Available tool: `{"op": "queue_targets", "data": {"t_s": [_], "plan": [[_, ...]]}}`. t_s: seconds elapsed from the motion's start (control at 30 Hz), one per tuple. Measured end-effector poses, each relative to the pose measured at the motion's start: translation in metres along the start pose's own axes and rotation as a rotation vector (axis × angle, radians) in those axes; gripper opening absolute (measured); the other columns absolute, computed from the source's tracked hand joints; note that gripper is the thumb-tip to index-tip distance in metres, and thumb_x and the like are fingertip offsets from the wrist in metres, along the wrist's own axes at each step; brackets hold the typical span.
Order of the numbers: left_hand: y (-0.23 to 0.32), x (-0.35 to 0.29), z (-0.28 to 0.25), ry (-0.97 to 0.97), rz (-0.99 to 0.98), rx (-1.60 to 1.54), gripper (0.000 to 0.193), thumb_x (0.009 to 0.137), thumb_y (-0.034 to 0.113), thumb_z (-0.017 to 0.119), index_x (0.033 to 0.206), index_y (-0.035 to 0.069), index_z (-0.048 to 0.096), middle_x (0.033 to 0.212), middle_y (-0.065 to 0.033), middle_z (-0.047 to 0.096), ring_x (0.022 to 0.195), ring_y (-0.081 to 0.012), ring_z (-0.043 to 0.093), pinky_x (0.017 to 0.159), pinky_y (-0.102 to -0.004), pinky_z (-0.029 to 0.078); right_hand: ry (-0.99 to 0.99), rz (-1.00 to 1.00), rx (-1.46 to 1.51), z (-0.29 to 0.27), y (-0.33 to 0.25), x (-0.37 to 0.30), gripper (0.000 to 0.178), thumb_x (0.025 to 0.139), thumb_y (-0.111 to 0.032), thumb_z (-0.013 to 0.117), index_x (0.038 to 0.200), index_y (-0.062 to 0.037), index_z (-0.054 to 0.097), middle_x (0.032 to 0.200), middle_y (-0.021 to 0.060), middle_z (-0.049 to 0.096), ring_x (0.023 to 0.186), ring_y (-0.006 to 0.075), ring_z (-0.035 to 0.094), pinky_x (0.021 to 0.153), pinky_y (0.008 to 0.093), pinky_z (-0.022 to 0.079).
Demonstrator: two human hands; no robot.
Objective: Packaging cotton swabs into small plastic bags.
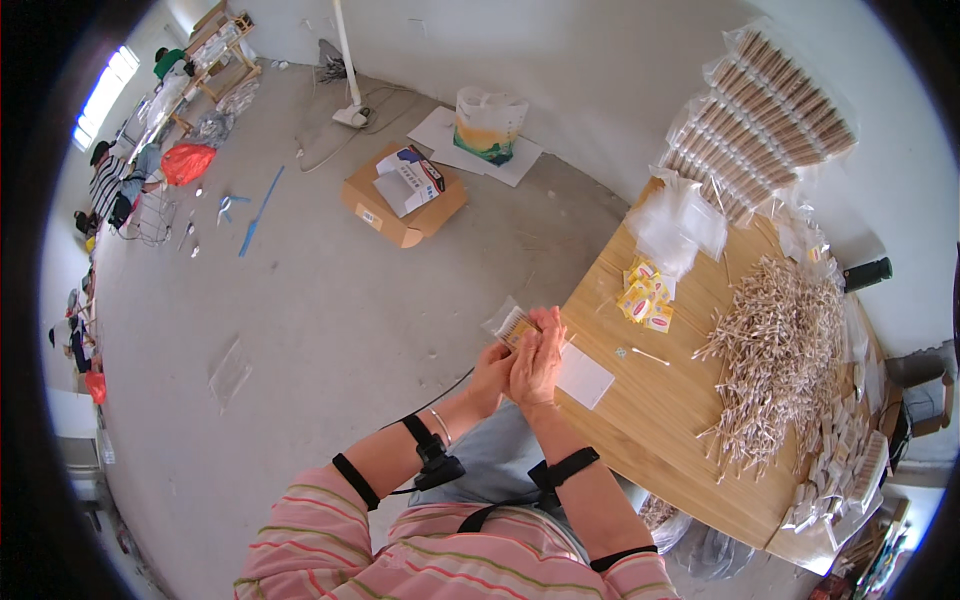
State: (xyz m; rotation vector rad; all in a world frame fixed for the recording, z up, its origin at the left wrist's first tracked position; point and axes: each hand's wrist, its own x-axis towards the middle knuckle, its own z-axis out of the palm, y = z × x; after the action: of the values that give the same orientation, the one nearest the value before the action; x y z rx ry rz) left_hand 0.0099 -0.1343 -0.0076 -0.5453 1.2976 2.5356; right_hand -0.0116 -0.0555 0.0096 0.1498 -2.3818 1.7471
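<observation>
My left hand [489,377] is closed around a small clear plastic packet of cotton swabs [514,325], whose brown sticks show at its top end. Against the same packet my right hand [537,361] presses with its fingers held together, covering the lower part of it. Both hands meet just off the left edge of the wooden table [690,410]. Beside my right hand a white card [583,377] lies at the table's edge. A single cotton swab [651,356] rests farther in on the tabletop.
A big heap of loose cotton swabs [775,365] covers the table's right side. Yellow-and-white cards [646,298] lie near clear plastic bags [680,228]. Stacked swab packs [755,120] lean at the wall. On the floor stands a cardboard box [408,222]. Other people sit far left.
</observation>
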Motion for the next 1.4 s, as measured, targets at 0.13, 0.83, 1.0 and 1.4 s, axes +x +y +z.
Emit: {"op": "queue_targets", "data": {"t_s": [0.13, 0.83, 1.0, 1.4], "plan": [[0.006, 0.0, -0.014, 0.23, 0.004, -0.035, 0.025, 0.092, 0.029, 0.065, 0.096, 0.005, 0.065, 0.087, -0.0007, 0.065, 0.077, -0.0092, 0.059, 0.071, -0.026, 0.047, -0.004, -0.024, -0.049, 0.001, -0.001, 0.0, 0.032, 0.1, -0.021, 0.039, 0.125, -0.0001, 0.044, 0.121, 0.0187, 0.053, 0.134, 0.0419, 0.033, 0.112, 0.0533, 0.018], [0.017, -0.006, 0.019, 0.137, 0.001, -0.038, 0.025, 0.09, 0.02, 0.067, 0.104, -0.001, 0.066, 0.096, -0.0048, 0.068, 0.081, -0.0115, 0.064, 0.069, -0.025, 0.053, 0.038, -0.023, -0.105, 0.002, -0.005, 0.003, 0.033, 0.097, -0.014, 0.042, 0.126, 0.0008, 0.044, 0.117, 0.0171, 0.056, 0.132, 0.0403, 0.036, 0.113, 0.0546, 0.017], [0.014, 0.002, 0.006, 0.157, -0.062, 0.006, 0.025, 0.089, 0.021, 0.068, 0.101, 0.0, 0.065, 0.096, -0.0058, 0.068, 0.081, -0.0121, 0.065, 0.069, -0.0247, 0.053, 0.001, 0.006, -0.11, 0.002, -0.006, 0.004, 0.034, 0.098, -0.017, 0.041, 0.126, 0.0019, 0.044, 0.117, 0.0178, 0.057, 0.132, 0.0401, 0.036, 0.114, 0.0535, 0.016], [0.025, 0.012, 0.018, 0.224, -0.016, -0.107, 0.027, 0.084, 0.015, 0.073, 0.102, -0.001, 0.061, 0.096, -0.01, 0.067, 0.077, -0.0151, 0.065, 0.063, -0.0274, 0.055, 0.002, 0.025, -0.113, 0.004, -0.011, 0.005, 0.035, 0.099, -0.016, 0.039, 0.127, 0.004, 0.043, 0.122, 0.0189, 0.057, 0.131, 0.0397, 0.036, 0.113, 0.0551, 0.015]]}}
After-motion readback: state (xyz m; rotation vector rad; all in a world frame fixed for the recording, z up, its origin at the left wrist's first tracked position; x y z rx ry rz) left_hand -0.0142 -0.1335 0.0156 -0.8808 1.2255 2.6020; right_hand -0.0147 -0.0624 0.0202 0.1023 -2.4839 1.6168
